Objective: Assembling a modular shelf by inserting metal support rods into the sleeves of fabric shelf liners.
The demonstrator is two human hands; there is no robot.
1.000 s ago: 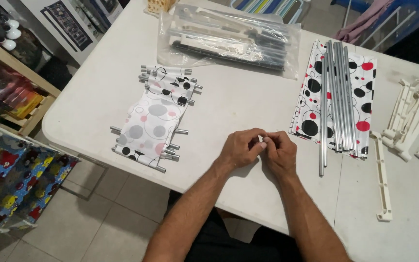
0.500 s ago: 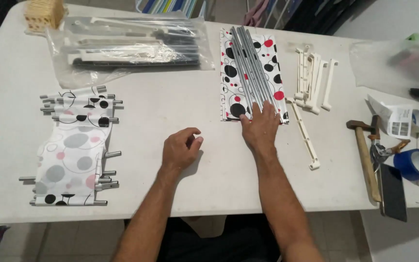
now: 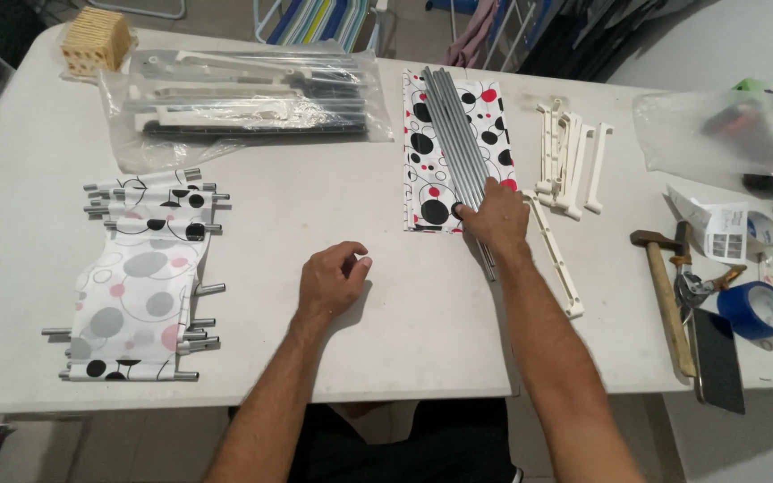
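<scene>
grey metal rods (image 3: 458,134): bundled on dotted fabric panel (image 3: 422,152), long axis running away across tabletop (image 3: 333,224) | right hand (image 3: 498,215): fingers curled over near ends | left hand (image 3: 333,279): farther, loosely curled, empty

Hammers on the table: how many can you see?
1. A wooden-handled hammer lies near the right end of the white table, beside the pliers and blue tape roll. The clutter and bags further right could hide another.
</scene>
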